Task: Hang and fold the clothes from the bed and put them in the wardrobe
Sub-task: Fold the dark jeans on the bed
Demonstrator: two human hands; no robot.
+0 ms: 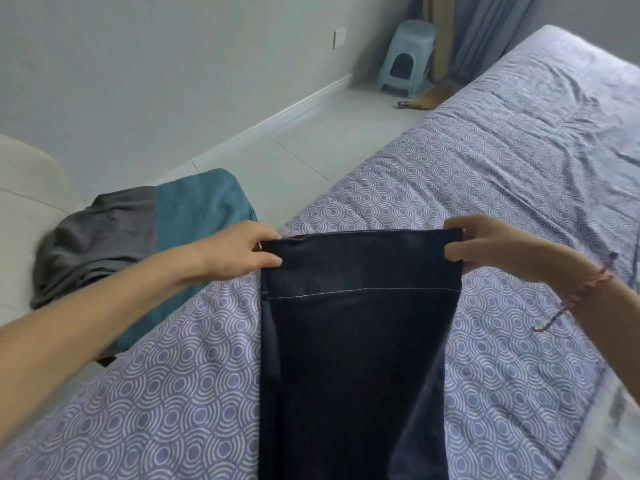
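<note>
Dark navy garment (360,358) hangs over the patterned bed (485,168), its far edge held taut between your left hand (239,251) and your right hand (485,247), each pinching one corner, with grey and teal clothes (138,230) lying at your left

Soft, even daylight in a wide-angle view, with blur at the edges.

Light comes from the upper right, near the curtain (485,29), and the far end of the bed (561,50) is washed out almost white. Shadows are faint and soft-edged, and the wall (138,64) is a flat grey. The dark garment (353,358) looks nearly black, its folds hard to make out apart from one pale stitch line. The lens bends the skirting board (277,116) and the bed's edge into curves. The left hand (239,251) and right hand (485,247) are slightly soft, and the lower right corner is a pale, unfocused blur.
</note>
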